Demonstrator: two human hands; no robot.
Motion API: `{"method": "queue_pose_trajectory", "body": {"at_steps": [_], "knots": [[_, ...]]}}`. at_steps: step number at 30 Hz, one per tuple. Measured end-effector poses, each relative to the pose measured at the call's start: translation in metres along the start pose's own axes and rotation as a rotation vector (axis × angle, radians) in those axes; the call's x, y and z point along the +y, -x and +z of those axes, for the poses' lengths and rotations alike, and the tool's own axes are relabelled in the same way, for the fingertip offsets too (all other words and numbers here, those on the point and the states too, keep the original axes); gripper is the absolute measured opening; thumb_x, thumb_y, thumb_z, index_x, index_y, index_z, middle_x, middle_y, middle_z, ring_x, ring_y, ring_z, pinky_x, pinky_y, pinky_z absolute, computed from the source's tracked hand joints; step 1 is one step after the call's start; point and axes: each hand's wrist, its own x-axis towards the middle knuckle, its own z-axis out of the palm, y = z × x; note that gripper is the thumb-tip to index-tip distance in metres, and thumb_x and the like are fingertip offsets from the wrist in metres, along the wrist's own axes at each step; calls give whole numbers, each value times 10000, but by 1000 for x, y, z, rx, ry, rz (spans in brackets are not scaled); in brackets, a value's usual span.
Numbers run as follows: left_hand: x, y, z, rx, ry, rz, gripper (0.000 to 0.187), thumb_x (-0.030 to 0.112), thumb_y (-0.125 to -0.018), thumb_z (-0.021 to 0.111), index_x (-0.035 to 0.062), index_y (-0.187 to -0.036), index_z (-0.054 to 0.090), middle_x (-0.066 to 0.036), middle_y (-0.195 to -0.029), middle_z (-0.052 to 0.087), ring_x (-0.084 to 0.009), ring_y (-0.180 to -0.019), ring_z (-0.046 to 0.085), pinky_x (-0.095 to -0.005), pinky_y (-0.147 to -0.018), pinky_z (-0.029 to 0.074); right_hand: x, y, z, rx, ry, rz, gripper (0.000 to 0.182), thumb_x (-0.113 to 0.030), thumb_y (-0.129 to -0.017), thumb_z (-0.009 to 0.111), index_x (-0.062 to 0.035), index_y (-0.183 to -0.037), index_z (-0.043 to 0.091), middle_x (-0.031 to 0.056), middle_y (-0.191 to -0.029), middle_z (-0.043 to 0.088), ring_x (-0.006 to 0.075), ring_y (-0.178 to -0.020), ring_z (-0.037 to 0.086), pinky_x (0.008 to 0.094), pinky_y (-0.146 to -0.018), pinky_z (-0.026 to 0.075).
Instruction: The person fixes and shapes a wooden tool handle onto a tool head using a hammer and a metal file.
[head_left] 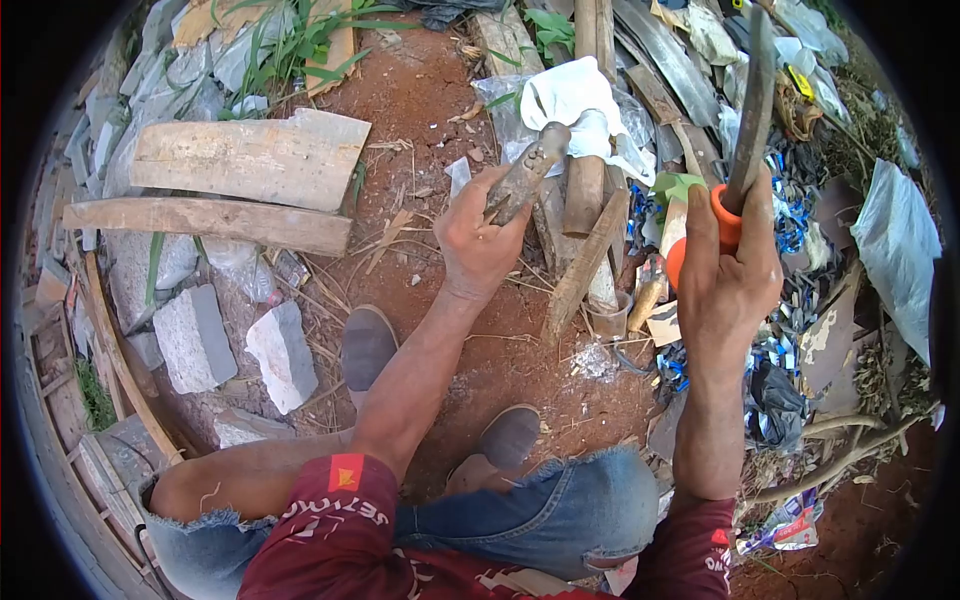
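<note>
My left hand (478,240) is closed around a short, mottled piece of wood (530,172) with a rounded pale tip. Its lower end is hidden in my fingers. Over on the right, my right hand (732,275) grips the orange handle of a machete (756,105), its long dark blade pointing up and away from me. The blade and the wood are well apart. Just beyond the wood, a white cloth (575,100) lies over some timber, close to a split wooden stick (585,270) that leans near my left hand.
Boards (250,160) and white masonry blocks (195,340) lie to the left. Red soil (400,90) runs down the middle past my shoes. Blue and silver scraps (785,370), plastic sheeting (897,250) and branches (840,455) cover the right side.
</note>
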Motion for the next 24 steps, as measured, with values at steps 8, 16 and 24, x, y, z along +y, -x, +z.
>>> {"method": "queue_pose_trajectory", "body": {"at_steps": [8,16,24], "knots": [[2,-2,1,-25,3,-25,382,73,-769,850,-21,-1104,692,-176,-1008,738,-254,-900,735,-335,-779,562,-4,-2,-6,-36,99,-21,496,-165,-865,733,-165,-1341,594,78,-821,615,254,-680,661,399,-568,527],[-1,-13,6,-3,29,22,405,25,-724,837,-8,-1093,673,-183,-1012,725,-310,-891,738,-361,-735,585,-12,-1,-15,-355,284,-122,496,-131,-879,742,-130,-1353,596,101,-913,689,267,-716,693,364,-604,548],[5,-8,4,-23,21,0,411,38,-742,846,-12,-1115,682,-169,-1003,733,-260,-896,733,-344,-785,564,-7,9,11,-509,415,-99,534,-99,-876,727,-179,-1381,572,135,-1016,710,279,-756,718,377,-611,567]]}}
